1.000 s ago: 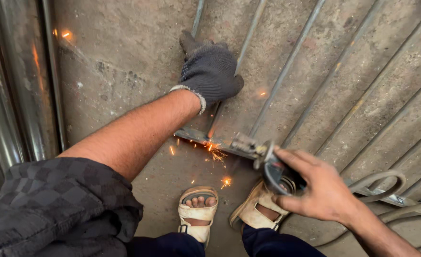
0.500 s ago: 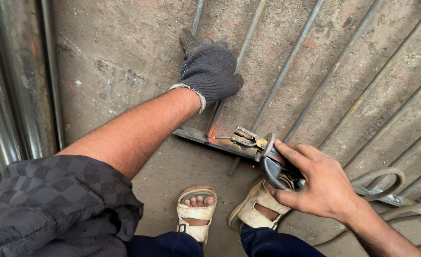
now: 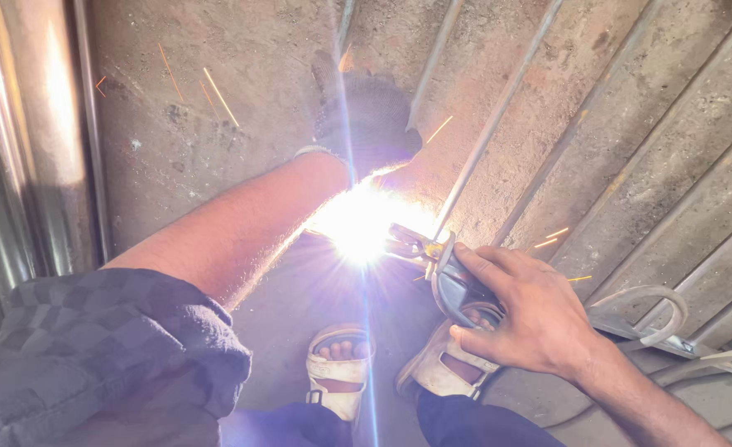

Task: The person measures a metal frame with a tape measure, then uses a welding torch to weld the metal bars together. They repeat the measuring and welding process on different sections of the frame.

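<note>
The electrode holder [image 3: 453, 277] was gripped in the bare right hand [image 3: 531, 319], fingers wrapped tight around its handle, tip at the white arc [image 3: 357, 225]. The gloved left hand [image 3: 366, 116] was pressed flat on the steel rods [image 3: 498, 108] above the arc. Sparks were scattered over the concrete floor [image 3: 175, 141].

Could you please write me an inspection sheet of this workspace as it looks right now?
Surface: rough concrete floor, stained.
Job's things: electrode holder in the bare right hand; bright arc flash with sparks flying; thin metal rods lying across the floor.
Clutter: nothing seen.
Grippers: left hand, in a dark knit glove, presses down beside a rod; right hand closed on the holder.
Cables: pale cable loop by the right wrist.
Surroundings: shiny metal pipes at left; sandalled feet below.
</note>
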